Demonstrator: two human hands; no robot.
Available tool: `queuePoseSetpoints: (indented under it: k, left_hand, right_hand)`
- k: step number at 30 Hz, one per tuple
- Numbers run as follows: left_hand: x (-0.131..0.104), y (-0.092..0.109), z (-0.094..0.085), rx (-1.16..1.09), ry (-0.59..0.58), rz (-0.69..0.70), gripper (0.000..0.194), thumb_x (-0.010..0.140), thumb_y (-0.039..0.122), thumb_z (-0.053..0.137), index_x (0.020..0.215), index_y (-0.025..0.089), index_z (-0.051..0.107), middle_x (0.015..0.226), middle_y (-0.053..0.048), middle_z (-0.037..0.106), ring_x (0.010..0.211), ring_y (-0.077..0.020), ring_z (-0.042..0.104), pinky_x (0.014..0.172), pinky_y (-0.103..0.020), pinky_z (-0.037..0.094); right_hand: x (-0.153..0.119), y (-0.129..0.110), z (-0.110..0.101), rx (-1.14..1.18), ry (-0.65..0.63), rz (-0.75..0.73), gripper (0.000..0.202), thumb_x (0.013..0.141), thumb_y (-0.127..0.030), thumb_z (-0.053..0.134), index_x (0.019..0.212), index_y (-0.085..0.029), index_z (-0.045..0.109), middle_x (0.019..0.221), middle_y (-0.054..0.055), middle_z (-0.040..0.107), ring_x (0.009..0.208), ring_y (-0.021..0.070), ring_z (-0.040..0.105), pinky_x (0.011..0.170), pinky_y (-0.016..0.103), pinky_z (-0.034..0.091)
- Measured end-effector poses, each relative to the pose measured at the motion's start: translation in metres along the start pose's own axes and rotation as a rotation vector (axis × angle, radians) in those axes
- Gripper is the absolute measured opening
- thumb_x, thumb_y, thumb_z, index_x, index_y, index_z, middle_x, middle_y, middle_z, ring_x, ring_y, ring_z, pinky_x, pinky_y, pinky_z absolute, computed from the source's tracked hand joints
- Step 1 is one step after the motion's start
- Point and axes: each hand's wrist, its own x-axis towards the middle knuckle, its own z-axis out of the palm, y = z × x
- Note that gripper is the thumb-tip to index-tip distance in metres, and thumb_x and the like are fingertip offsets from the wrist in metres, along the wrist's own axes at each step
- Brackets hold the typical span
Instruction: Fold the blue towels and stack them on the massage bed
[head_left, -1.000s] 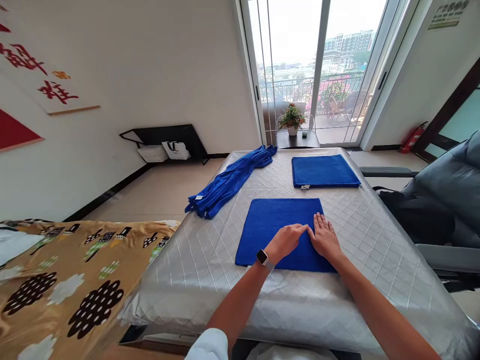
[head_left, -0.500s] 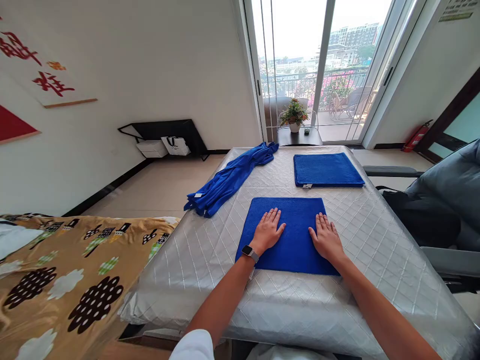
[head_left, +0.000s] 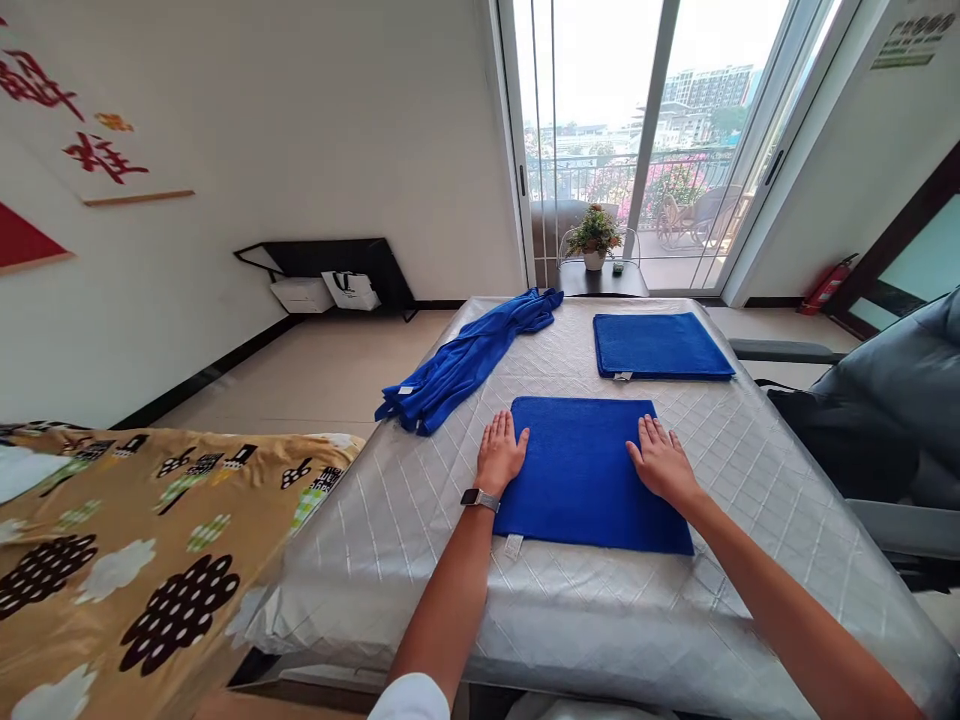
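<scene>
A folded blue towel point(head_left: 581, 475) lies flat in front of me on the silver quilted table cover point(head_left: 390, 520), a white tag showing at its near edge. My left hand point(head_left: 501, 452), with a watch on the wrist, rests at the towel's left edge, fingers stretched out. On its right edge lies my right hand point(head_left: 664, 462), flat with the fingers extended. Neither hand grips anything. Farther back on the right is a stack of folded blue towels point(head_left: 660, 345) with a white tag. A bunched pile of blue towels point(head_left: 469, 360) stretches along the left side.
A patterned tan blanket point(head_left: 165, 540) covers a surface at the lower left. Beyond the far edge, a potted plant point(head_left: 594, 238) stands on a small dark table by the sliding glass door. A grey padded chair point(head_left: 885, 400) is close on the right.
My left hand has slid left from the towel's surface to its left edge, uncovering the tag. My right hand has shifted slightly right. The camera view has moved a little.
</scene>
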Motion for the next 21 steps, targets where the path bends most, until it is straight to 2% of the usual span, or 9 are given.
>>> queuePoseSetpoints:
  k: [3, 7, 11, 15, 18, 21]
  left_hand:
    - [0.000, 0.000, -0.002, -0.008, -0.006, -0.003, 0.072, 0.106, 0.051, 0.023, 0.160, 0.004, 0.029, 0.167, -0.019, 0.028, 0.157, -0.0267, 0.024, 0.129, -0.044, 0.018]
    - [-0.001, 0.000, -0.003, -0.002, -0.002, -0.002, 0.071, 0.106, 0.050, 0.024, 0.160, 0.004, 0.030, 0.167, -0.019, 0.029, 0.157, -0.0270, 0.025, 0.128, -0.044, 0.018]
    - [-0.001, -0.001, -0.003, 0.016, -0.009, 0.003, 0.071, 0.106, 0.051, 0.025, 0.161, 0.005, 0.029, 0.167, -0.019, 0.029, 0.156, -0.0280, 0.025, 0.128, -0.046, 0.021]
    - [-0.001, 0.003, -0.013, 0.057, 0.021, 0.006, 0.069, 0.105, 0.047, 0.028, 0.161, 0.006, 0.030, 0.166, -0.019, 0.031, 0.156, -0.0292, 0.026, 0.128, -0.048, 0.022]
    - [-0.003, 0.022, -0.024, 0.072, 0.132, 0.045, 0.063, 0.106, 0.041, 0.028, 0.157, 0.006, 0.039, 0.162, -0.019, 0.039, 0.153, -0.0302, 0.032, 0.127, -0.047, 0.025]
    - [-0.004, 0.065, -0.027, 0.000, 0.156, 0.226, 0.054, 0.107, 0.034, 0.027, 0.150, 0.010, 0.050, 0.155, -0.016, 0.051, 0.146, -0.0268, 0.045, 0.123, -0.043, 0.034]
  right_hand:
    - [0.028, -0.002, -0.008, 0.016, 0.028, -0.010, 0.071, 0.106, -0.046, 0.017, 0.164, -0.004, 0.021, 0.171, 0.012, 0.017, 0.159, 0.0237, 0.012, 0.128, 0.045, 0.008]
    - [0.052, 0.000, 0.000, 0.051, 0.040, 0.026, 0.072, 0.106, -0.046, 0.018, 0.163, -0.002, 0.021, 0.170, 0.013, 0.019, 0.159, 0.0233, 0.014, 0.128, 0.041, 0.011]
    - [0.056, 0.003, 0.015, 0.082, 0.086, 0.038, 0.073, 0.106, -0.047, 0.018, 0.163, -0.002, 0.021, 0.171, 0.013, 0.019, 0.159, 0.0226, 0.014, 0.128, 0.039, 0.010]
    - [0.056, 0.003, 0.017, 0.104, 0.091, 0.035, 0.072, 0.106, -0.046, 0.018, 0.163, -0.002, 0.022, 0.171, 0.013, 0.019, 0.159, 0.0231, 0.014, 0.128, 0.040, 0.009]
    - [0.056, 0.002, 0.014, 0.121, 0.093, 0.033, 0.072, 0.106, -0.046, 0.019, 0.163, -0.002, 0.022, 0.170, 0.014, 0.020, 0.159, 0.0237, 0.014, 0.128, 0.040, 0.009]
    - [0.057, 0.001, 0.013, 0.130, 0.095, 0.029, 0.072, 0.106, -0.045, 0.019, 0.163, -0.002, 0.022, 0.170, 0.014, 0.020, 0.158, 0.0242, 0.014, 0.128, 0.041, 0.009]
